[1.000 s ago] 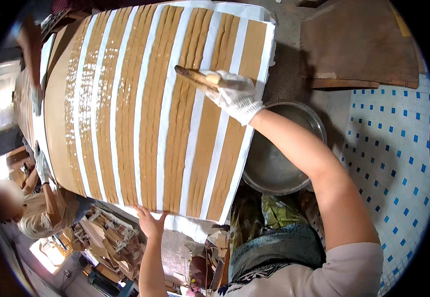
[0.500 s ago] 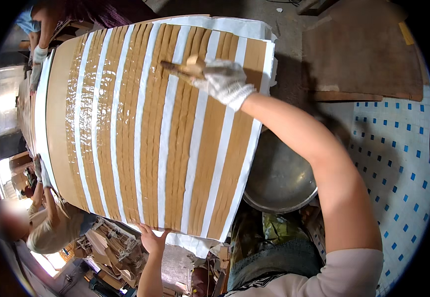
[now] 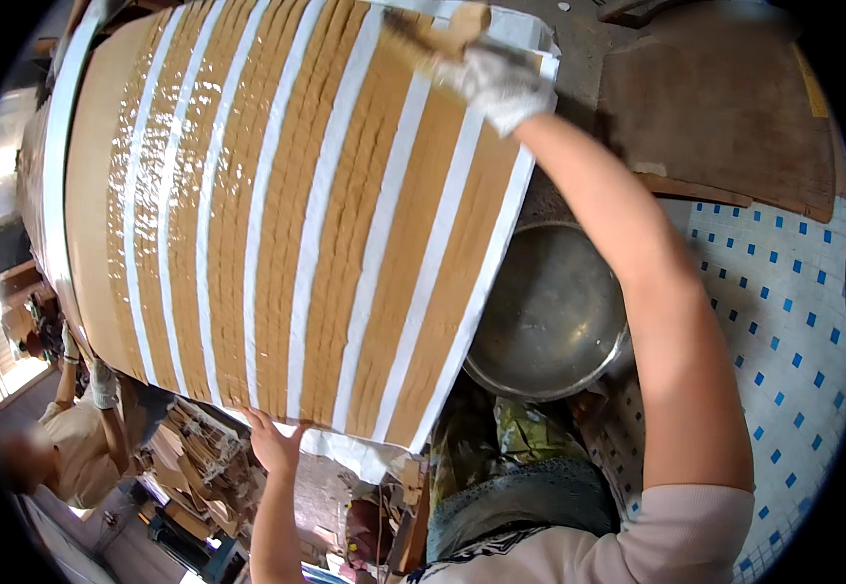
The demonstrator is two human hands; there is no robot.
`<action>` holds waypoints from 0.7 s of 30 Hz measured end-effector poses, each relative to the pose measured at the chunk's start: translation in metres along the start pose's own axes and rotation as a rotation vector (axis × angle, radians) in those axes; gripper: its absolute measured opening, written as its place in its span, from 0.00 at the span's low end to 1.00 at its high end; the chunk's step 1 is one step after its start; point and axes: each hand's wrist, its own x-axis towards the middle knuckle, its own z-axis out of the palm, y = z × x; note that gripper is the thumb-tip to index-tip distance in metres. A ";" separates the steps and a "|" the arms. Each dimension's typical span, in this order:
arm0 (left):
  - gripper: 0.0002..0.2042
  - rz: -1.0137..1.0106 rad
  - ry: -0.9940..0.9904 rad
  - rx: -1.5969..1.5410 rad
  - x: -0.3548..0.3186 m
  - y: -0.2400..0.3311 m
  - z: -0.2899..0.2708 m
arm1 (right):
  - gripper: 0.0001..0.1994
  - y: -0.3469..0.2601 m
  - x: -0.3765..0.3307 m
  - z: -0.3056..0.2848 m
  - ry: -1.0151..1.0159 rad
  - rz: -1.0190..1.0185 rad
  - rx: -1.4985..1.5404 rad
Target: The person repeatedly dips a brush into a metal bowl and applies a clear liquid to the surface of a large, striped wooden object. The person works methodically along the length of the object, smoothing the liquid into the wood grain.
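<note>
A wide panel of tan-brown strips [image 3: 462, 248], separated by white bands [image 3: 314, 243], lies before me. Its left part glistens wet. My right hand [image 3: 501, 90], in a white knitted glove, grips a brush [image 3: 428, 47] with a wooden handle at the panel's far right part. Motion blurs the bristles, so I cannot tell whether they touch the surface. My bare left hand [image 3: 275, 443] rests on the panel's near edge, thumb apart and fingertips on the strips. White sheeting [image 3: 350, 456] hangs out from beneath that edge.
A round metal basin [image 3: 550, 316] stands right of the panel, below my right forearm. At the left, another person's gloved hand [image 3: 104, 382] is near the panel's end. Scrap wood pieces [image 3: 204, 457] lie at lower left. A brown board [image 3: 720, 117] lies on the far-right floor.
My right hand has swept the brush away from me and rightward across the panel. My view has shifted, so the panel sits further left and higher. My left hand stays at the near edge.
</note>
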 end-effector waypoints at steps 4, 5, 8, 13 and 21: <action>0.57 0.029 0.059 -0.030 -0.007 -0.021 0.023 | 0.21 -0.024 0.015 -0.034 -0.050 0.179 0.386; 0.57 0.062 0.087 -0.037 -0.003 -0.022 0.025 | 0.22 -0.039 -0.018 -0.039 0.071 0.073 0.687; 0.56 0.055 0.086 -0.021 0.005 -0.018 0.019 | 0.18 -0.120 -0.113 -0.051 0.260 -0.170 0.570; 0.55 0.054 0.083 -0.007 0.005 -0.014 0.011 | 0.21 -0.259 -0.306 -0.057 -0.070 -0.412 0.548; 0.53 0.066 0.157 -0.014 0.000 -0.023 0.025 | 0.19 -0.152 -0.213 -0.033 0.091 0.216 1.315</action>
